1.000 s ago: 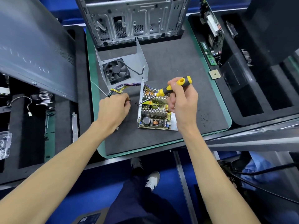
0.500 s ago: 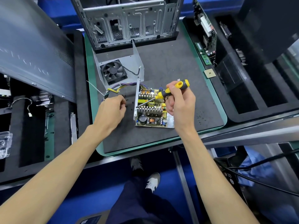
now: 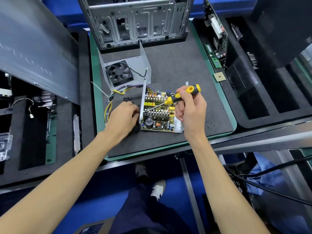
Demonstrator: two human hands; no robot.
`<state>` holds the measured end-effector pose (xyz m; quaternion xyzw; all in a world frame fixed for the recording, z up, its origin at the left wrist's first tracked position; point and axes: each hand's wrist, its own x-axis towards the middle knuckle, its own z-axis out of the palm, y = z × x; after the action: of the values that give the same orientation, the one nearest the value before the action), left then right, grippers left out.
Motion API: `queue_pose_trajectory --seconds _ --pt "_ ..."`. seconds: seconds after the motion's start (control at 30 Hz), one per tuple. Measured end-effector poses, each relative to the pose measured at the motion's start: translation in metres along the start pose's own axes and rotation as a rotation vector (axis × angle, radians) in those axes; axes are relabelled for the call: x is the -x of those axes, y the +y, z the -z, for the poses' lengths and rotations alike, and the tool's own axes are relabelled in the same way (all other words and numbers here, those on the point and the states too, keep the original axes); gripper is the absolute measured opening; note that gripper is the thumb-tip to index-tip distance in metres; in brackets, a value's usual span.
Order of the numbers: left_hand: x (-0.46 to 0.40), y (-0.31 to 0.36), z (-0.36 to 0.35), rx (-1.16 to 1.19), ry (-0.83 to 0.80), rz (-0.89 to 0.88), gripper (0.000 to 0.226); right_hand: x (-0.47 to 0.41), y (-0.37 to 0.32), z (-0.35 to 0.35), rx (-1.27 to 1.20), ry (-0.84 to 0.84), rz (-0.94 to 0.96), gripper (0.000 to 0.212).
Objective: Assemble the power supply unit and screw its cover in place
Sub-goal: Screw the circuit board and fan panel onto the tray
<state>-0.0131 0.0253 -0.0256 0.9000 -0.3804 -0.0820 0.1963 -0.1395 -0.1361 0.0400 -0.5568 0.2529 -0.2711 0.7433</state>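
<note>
Power supply unit (image 3: 158, 115) on dark mat (image 3: 177, 65), green-edged.

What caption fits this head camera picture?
Right hand aims a screwdriver at the open power supply.

head view, steeply downward, seemingly close

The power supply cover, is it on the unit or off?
Off. The cover, fan attached, lies apart behind the open power supply, whose board is exposed.
</note>
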Motion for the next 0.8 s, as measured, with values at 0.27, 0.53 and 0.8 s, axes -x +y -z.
queue_pose_trajectory --seconds 0.27,0.53,0.8 --pt "-0.004 0.007 0.024 0.422 0.117 0.266 0.009 -0.004 0.001 0.003 -0.075 0.046 -0.043 0.011" --pt "0.0 0.027 0.06 1.111 0.096 0.397 0.012 -0.008 -0.007 0.0 -0.359 0.196 -0.172 0.013" --pt "0.006 0.048 0.063 1.766 -0.097 0.588 0.01 0.002 -0.011 -0.003 -0.481 0.212 -0.214 0.02"
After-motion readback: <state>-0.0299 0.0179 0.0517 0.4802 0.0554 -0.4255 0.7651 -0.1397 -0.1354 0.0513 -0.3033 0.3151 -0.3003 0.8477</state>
